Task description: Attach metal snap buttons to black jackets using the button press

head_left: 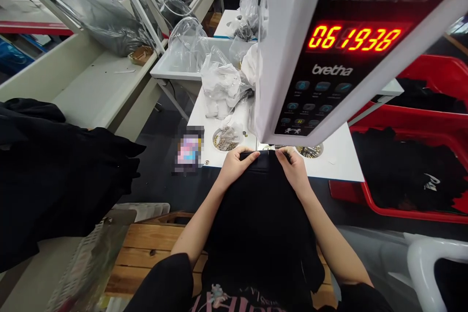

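A black garment (261,204) hangs from both hands toward my lap, its top edge pulled straight at the front of the white machine table (338,165). My left hand (236,165) pinches that edge at its left end, thumb on top. At the right end, my right hand (292,168) grips the same edge between thumb and fingers. Just above both hands is the head of a button sewing machine (270,58), with red digits lit on its panel. It hides the parts right beneath it. Round recesses holding small metal pieces (226,139) flank the hands.
Bagged white material (221,80) sits behind on the table. Red bins (383,207) with dark cloth stand at right. Dark garments (54,175) are piled at left, beside a long cream trough (98,75). A wooden bench (146,253) is below me, and a white curved frame (420,263) is lower right.
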The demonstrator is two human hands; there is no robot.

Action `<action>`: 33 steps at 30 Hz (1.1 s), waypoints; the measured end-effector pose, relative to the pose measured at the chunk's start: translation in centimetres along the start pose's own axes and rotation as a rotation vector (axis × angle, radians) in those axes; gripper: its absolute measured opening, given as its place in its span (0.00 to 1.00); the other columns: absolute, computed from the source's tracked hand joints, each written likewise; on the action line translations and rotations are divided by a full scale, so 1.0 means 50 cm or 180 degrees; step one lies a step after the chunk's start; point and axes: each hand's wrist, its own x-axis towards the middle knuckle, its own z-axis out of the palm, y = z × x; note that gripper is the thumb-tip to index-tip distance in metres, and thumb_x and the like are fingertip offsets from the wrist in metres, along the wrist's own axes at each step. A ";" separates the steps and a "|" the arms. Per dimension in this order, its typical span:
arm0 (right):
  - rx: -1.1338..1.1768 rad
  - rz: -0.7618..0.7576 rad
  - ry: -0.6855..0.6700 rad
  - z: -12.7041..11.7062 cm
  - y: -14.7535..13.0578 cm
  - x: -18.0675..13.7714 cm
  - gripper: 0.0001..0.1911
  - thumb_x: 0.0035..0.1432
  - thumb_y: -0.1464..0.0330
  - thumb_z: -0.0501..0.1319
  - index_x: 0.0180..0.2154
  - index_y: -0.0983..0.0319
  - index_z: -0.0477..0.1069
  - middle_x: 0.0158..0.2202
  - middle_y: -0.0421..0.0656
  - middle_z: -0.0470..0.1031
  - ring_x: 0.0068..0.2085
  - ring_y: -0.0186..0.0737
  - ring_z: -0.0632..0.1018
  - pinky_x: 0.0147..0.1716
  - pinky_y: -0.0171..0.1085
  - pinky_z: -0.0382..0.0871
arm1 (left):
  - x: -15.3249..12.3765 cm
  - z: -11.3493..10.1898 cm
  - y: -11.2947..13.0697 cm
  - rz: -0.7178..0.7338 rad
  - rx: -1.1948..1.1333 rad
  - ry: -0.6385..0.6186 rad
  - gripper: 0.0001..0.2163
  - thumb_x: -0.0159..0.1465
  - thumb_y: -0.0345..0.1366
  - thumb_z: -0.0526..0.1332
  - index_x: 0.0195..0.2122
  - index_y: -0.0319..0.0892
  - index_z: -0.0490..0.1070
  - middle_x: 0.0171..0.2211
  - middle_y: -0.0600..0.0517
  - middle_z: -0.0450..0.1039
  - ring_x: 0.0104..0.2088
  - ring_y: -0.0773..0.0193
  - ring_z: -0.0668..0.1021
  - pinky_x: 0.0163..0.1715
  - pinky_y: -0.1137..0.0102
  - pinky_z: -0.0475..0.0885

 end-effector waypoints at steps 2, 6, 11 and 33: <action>-0.0031 0.0025 0.0096 0.002 0.002 0.010 0.16 0.56 0.55 0.58 0.34 0.61 0.71 0.35 0.44 0.76 0.39 0.44 0.75 0.42 0.42 0.68 | 0.007 0.002 -0.004 0.0066 -0.0009 0.0069 0.14 0.57 0.47 0.63 0.31 0.39 0.74 0.30 0.52 0.74 0.34 0.62 0.75 0.35 0.71 0.67; 0.0042 -0.0020 0.0034 0.004 0.005 0.026 0.16 0.56 0.56 0.58 0.35 0.62 0.72 0.35 0.44 0.77 0.42 0.47 0.75 0.42 0.43 0.69 | 0.023 0.010 -0.017 0.0124 -0.0106 0.0228 0.13 0.57 0.46 0.63 0.30 0.39 0.74 0.29 0.52 0.74 0.34 0.62 0.75 0.37 0.70 0.68; 0.0180 -0.0093 0.0148 0.008 0.007 0.038 0.14 0.55 0.58 0.59 0.37 0.61 0.72 0.38 0.45 0.76 0.46 0.48 0.74 0.45 0.44 0.69 | 0.038 0.019 -0.026 0.0056 -0.0356 0.0213 0.11 0.57 0.43 0.63 0.30 0.40 0.74 0.30 0.51 0.75 0.38 0.59 0.76 0.42 0.67 0.69; -0.0394 -0.0330 0.0119 0.017 0.053 0.053 0.18 0.54 0.61 0.58 0.46 0.60 0.70 0.52 0.49 0.72 0.55 0.50 0.70 0.55 0.51 0.62 | 0.058 0.040 -0.055 0.1009 0.1030 0.0161 0.05 0.62 0.33 0.57 0.35 0.43 0.72 0.39 0.49 0.74 0.42 0.58 0.75 0.45 0.65 0.70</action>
